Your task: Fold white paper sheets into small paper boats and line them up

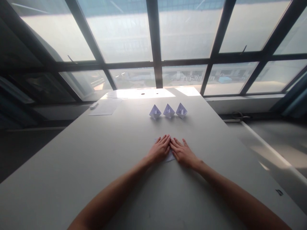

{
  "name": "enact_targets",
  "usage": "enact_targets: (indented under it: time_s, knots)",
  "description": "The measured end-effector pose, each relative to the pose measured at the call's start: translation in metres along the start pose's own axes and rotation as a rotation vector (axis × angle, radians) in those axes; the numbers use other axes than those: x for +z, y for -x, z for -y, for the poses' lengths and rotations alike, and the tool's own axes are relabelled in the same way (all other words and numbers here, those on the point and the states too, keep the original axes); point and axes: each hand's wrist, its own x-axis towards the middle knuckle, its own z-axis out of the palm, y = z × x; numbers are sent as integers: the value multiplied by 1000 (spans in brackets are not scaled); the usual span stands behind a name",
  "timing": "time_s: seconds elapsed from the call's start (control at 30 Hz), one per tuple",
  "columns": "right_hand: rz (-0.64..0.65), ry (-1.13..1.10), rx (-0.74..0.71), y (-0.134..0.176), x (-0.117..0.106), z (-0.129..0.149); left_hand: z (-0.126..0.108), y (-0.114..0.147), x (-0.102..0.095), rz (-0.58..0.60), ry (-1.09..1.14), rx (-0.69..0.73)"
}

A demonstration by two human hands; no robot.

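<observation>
A sheet of pale paper (pixel 170 156) lies on the white table, mostly covered by my hands, so its folds are hidden. My left hand (pixel 160 147) rests flat on its left part with the fingers stretched forward. On its right part lies my right hand (pixel 183 152), also flat, fingers outstretched and somewhat spread. The fingertips of both hands meet near the paper's middle. Beyond them, three folded paper boats stand in a row: a left one (pixel 155 112), a middle one (pixel 169 111) and a right one (pixel 181 111).
On the table's far left lie flat paper sheets (pixel 105 108) with a small white object (pixel 93 105) at their edge. A small dark mark or item (pixel 279 192) is near the right edge of the table (pixel 83 153). Large windows rise behind the far end.
</observation>
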Motion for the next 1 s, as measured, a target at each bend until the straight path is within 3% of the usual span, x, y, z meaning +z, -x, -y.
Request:
enact_targets:
  time_s: [0.07, 0.27, 0.37, 0.47, 0.57, 0.73, 1.0]
  knots:
    - [-34, 43, 73, 0, -1, -5, -1, 1, -2, 27, -76, 4]
    - [-197, 120, 329, 1, -9, -26, -12, 4, -15, -77, -170, -43]
    - [-277, 97, 309, 0, -9, -23, -12, 3, -11, -28, -167, 40]
    - [-221, 38, 156, -2, -2, -11, -8, 0, -6, 77, -139, 122]
    - [-107, 22, 80, -2, 6, -1, -5, -1, -5, 107, -122, 112]
    - [-25, 42, 159, 3, 7, -1, -3, 1, -4, 97, -118, 68]
    - [-60, 92, 305, 10, 8, -7, 9, 4, -3, 56, -119, -42]
